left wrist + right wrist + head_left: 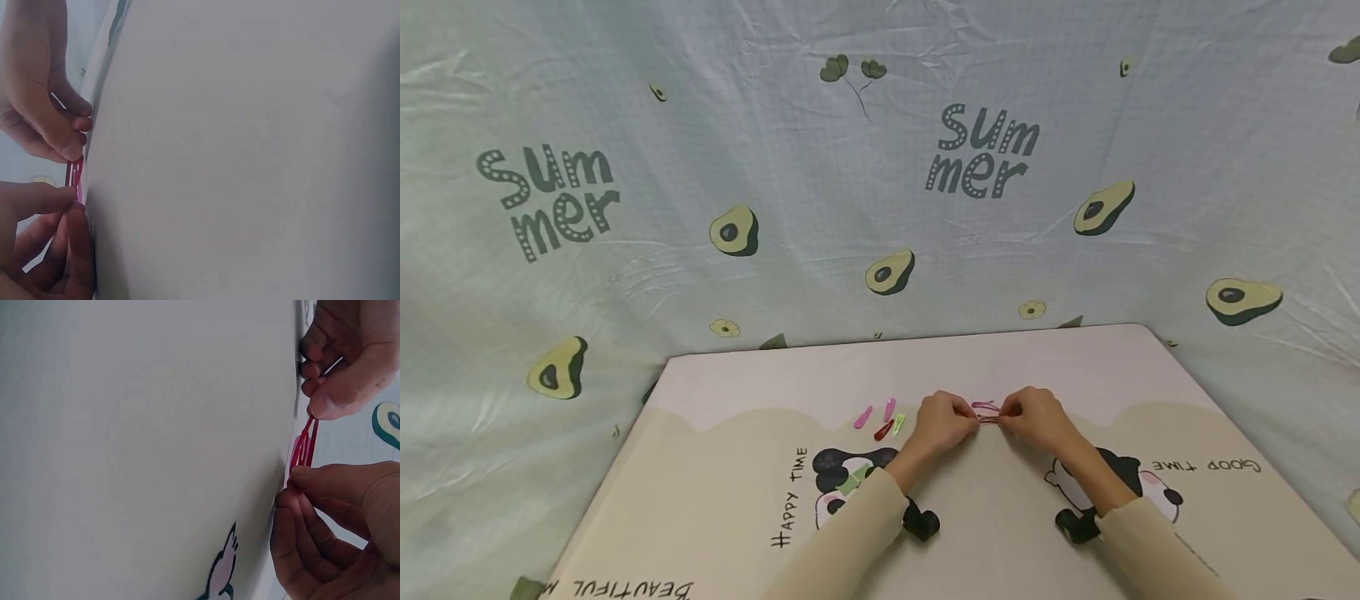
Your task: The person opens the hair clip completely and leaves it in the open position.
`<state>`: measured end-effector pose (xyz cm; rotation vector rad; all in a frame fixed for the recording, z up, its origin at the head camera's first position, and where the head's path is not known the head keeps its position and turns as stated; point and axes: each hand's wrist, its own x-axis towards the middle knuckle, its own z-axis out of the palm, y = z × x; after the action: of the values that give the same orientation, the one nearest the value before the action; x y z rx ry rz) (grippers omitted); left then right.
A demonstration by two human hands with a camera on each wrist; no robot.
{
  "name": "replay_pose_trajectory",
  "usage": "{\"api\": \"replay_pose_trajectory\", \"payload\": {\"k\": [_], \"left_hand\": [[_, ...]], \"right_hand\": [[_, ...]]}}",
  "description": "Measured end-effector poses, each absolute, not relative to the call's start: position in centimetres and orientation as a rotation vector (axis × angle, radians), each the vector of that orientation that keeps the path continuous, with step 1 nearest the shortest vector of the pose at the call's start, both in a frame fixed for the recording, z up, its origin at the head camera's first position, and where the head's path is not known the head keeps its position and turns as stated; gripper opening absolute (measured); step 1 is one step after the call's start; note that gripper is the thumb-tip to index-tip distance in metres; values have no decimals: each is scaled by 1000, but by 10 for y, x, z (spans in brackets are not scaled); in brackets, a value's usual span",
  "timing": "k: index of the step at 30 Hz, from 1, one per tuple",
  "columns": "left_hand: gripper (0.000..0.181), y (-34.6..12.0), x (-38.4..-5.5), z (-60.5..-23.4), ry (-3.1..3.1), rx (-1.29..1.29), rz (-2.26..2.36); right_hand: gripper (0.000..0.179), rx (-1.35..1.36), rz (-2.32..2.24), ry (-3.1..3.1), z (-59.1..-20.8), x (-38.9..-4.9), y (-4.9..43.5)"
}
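Observation:
A red snap hair clip [988, 419] is stretched between both hands over the table, its thin frame spread into strips [304, 444]. My left hand [943, 420] pinches one end between thumb and fingers. At the other end, the thumb and fingers of my right hand [1037, 417] pinch the clip. In the left wrist view the clip [73, 174] is partly covered by fingertips. Just behind it on the table lies a pink hair clip [984, 405].
Left of my left hand lie two pink clips, one [863, 417] and another [890, 409], a red clip [883, 430] and a green clip [898, 423]. The table [715, 467] carries a cartoon print. A patterned cloth [805, 167] hangs behind it.

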<state>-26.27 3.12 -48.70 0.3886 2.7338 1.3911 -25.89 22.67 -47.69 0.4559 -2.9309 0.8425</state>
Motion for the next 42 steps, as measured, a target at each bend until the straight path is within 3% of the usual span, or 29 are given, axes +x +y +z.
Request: {"api": "replay_pose_trajectory", "payload": {"k": [42], "left_hand": [[10, 35, -261, -492, 2793, 334, 1331]], "right_hand": [[6, 360, 962, -3021, -476, -263, 228]]}}
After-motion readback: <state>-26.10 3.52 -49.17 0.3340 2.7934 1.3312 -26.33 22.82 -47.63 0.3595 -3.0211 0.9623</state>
